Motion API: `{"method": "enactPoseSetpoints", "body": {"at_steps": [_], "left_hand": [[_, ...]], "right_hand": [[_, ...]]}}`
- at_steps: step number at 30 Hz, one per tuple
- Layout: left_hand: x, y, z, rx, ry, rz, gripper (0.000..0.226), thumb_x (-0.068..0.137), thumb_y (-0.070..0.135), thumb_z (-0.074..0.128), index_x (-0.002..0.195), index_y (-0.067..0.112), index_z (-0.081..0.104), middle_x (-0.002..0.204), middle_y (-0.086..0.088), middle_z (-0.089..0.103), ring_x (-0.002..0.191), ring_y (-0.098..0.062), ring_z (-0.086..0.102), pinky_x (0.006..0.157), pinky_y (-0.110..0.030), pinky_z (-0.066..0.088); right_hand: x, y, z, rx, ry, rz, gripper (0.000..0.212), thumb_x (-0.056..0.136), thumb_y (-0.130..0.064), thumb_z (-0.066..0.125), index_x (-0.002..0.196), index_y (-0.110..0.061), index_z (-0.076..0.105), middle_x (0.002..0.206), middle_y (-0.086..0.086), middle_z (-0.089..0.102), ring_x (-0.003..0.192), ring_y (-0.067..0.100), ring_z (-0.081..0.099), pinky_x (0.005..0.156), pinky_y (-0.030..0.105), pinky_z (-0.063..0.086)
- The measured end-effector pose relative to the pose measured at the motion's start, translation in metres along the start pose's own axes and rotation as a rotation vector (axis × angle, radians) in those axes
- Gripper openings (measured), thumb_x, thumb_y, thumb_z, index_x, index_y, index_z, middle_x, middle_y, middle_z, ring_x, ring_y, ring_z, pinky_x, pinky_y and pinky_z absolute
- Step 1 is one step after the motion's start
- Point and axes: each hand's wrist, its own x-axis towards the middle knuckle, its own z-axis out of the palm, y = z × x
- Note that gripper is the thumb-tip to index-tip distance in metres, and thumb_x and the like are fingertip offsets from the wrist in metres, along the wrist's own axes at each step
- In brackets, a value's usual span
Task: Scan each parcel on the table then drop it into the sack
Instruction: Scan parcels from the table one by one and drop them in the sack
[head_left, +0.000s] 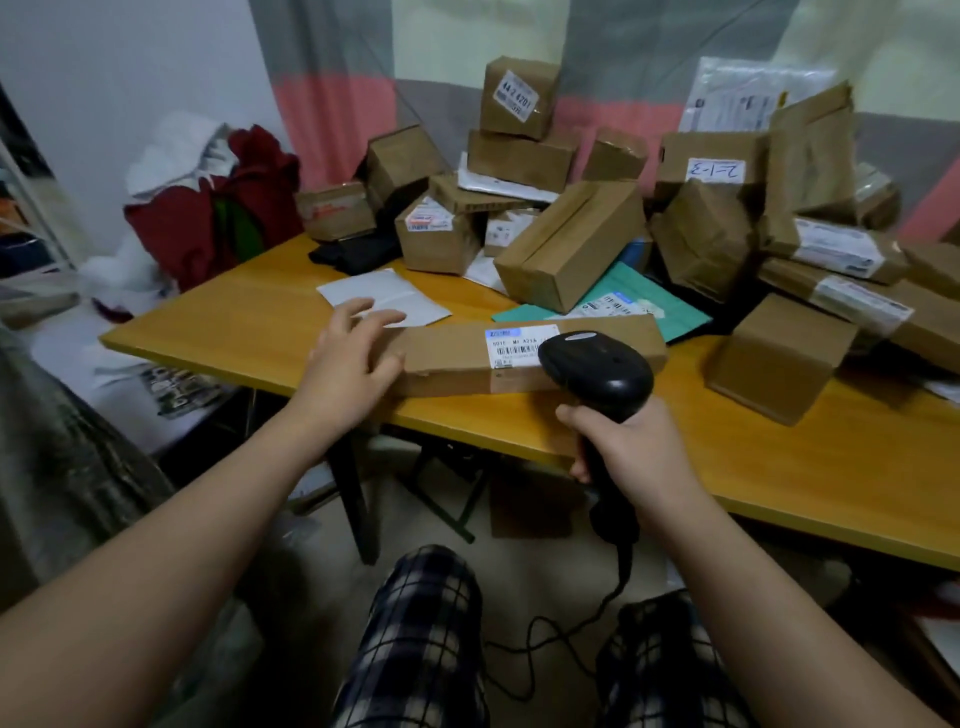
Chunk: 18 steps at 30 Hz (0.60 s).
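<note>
A long flat cardboard parcel (467, 358) lies near the front edge of the yellow table (779, 467), with a white barcode label (519, 345) on its top. My left hand (348, 358) rests against the parcel's left end, fingers spread and fairly straight. My right hand (634, 447) grips the handle of a black barcode scanner (597, 371). The scanner's head hangs just over the label's right side. No sack can be clearly made out.
Several brown cardboard boxes (571, 244) and mailers are heaped across the back and right of the table. A white envelope (384, 296) and a green mailer (623, 301) lie flat behind the parcel. The scanner's cable (571, 629) trails to the floor between my knees. Red cloth (208, 218) sits at left.
</note>
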Motion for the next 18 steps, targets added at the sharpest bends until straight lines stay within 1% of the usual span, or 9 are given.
{"method": "enactPoseSetpoints", "body": {"at_steps": [2,3,5,7,9,11,13,14,18], "left_hand": [[0.006,0.015,0.007,0.163,-0.039,0.164,0.034,0.095,0.032,0.053,0.128,0.026,0.054,0.147,-0.001,0.037,0.134,-0.025,0.033,0.112,-0.045,0.027],[0.008,0.021,0.011,0.212,-0.075,0.208,0.034,0.094,0.039,0.054,0.125,0.025,0.054,0.143,-0.001,0.043,0.132,-0.024,0.037,0.111,-0.044,0.024],[0.015,0.032,0.018,0.241,-0.129,0.192,0.038,0.088,0.051,0.057,0.116,0.025,0.052,0.125,0.000,0.053,0.123,-0.024,0.043,0.112,-0.045,0.020],[0.023,0.038,0.019,0.263,-0.169,0.151,0.037,0.085,0.056,0.058,0.107,0.027,0.048,0.109,0.003,0.054,0.117,-0.024,0.047,0.113,-0.051,0.011],[0.031,0.040,0.019,0.302,-0.180,0.164,0.035,0.085,0.055,0.060,0.104,0.029,0.046,0.107,0.003,0.055,0.114,-0.024,0.049,0.112,-0.052,0.010],[0.031,0.038,0.021,0.316,-0.125,0.235,0.044,0.083,0.052,0.064,0.117,0.031,0.047,0.119,0.000,0.052,0.120,-0.025,0.044,0.106,-0.046,0.018],[0.025,0.032,0.024,0.335,-0.042,0.295,0.066,0.081,0.049,0.068,0.138,0.030,0.040,0.129,-0.004,0.046,0.124,-0.026,0.038,0.102,-0.042,0.021],[0.022,0.028,0.025,0.356,-0.004,0.320,0.072,0.081,0.049,0.069,0.143,0.028,0.038,0.130,-0.006,0.044,0.124,-0.027,0.036,0.102,-0.041,0.021],[0.017,0.022,0.027,0.392,0.052,0.347,0.073,0.080,0.047,0.070,0.144,0.026,0.040,0.131,-0.008,0.043,0.123,-0.028,0.035,0.102,-0.043,0.021]], "right_hand": [[-0.001,0.006,0.004,-0.016,0.009,0.013,0.013,0.087,-0.015,0.067,0.090,-0.003,0.062,0.044,0.001,0.056,0.041,0.013,0.056,0.044,0.022,0.046],[-0.002,0.009,0.006,-0.027,0.016,0.019,0.016,0.087,-0.017,0.067,0.092,-0.002,0.062,0.044,0.001,0.056,0.040,0.012,0.056,0.044,0.021,0.046],[-0.004,0.013,0.010,-0.038,0.031,0.023,0.021,0.086,-0.019,0.068,0.095,-0.001,0.062,0.045,-0.001,0.057,0.041,0.012,0.057,0.045,0.021,0.047],[-0.006,0.017,0.013,-0.028,0.049,0.021,0.025,0.086,-0.021,0.069,0.098,-0.001,0.061,0.051,-0.001,0.058,0.044,0.014,0.058,0.047,0.024,0.049],[-0.010,0.021,0.014,-0.020,0.067,0.017,0.028,0.084,-0.025,0.071,0.098,-0.002,0.062,0.055,0.002,0.060,0.046,0.016,0.060,0.050,0.028,0.052],[-0.015,0.022,0.015,-0.018,0.082,0.002,0.025,0.084,-0.028,0.071,0.092,-0.005,0.064,0.056,0.004,0.060,0.047,0.017,0.060,0.052,0.031,0.054],[-0.021,0.022,0.015,-0.013,0.092,-0.020,0.020,0.084,-0.027,0.071,0.083,-0.008,0.065,0.056,0.005,0.060,0.047,0.017,0.060,0.053,0.032,0.055],[-0.023,0.021,0.016,-0.010,0.096,-0.024,0.018,0.084,-0.026,0.071,0.080,-0.010,0.064,0.056,0.006,0.061,0.047,0.017,0.060,0.053,0.032,0.055],[-0.027,0.023,0.019,-0.017,0.075,-0.021,0.020,0.084,-0.026,0.071,0.077,-0.009,0.065,0.056,0.008,0.061,0.047,0.019,0.060,0.051,0.032,0.054]]}}
